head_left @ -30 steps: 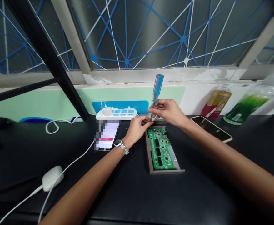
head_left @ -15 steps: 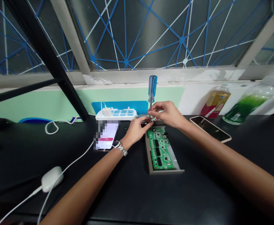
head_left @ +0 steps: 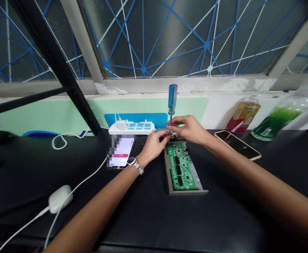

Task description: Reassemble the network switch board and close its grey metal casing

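Note:
A green circuit board [head_left: 182, 167] lies in an open grey metal case [head_left: 188, 192] on the black table. A screwdriver with a blue handle [head_left: 172, 99] stands upright at the case's far left corner. My right hand [head_left: 189, 129] pinches its metal shaft. My left hand [head_left: 153, 146], with a watch on the wrist, has its fingers pressed together at the shaft's lower end by the case corner. The tip is hidden behind the fingers.
A lit phone [head_left: 120, 151] lies left of the case, a white power strip [head_left: 132, 128] behind it. Another phone [head_left: 237, 144] lies on the right, near two bottles [head_left: 242, 116] [head_left: 280, 117]. A white adapter [head_left: 60, 198] with cables sits front left.
The screwdriver, tilted to the right a second ago, now stands upright. Both hands have stayed at the case's far corner.

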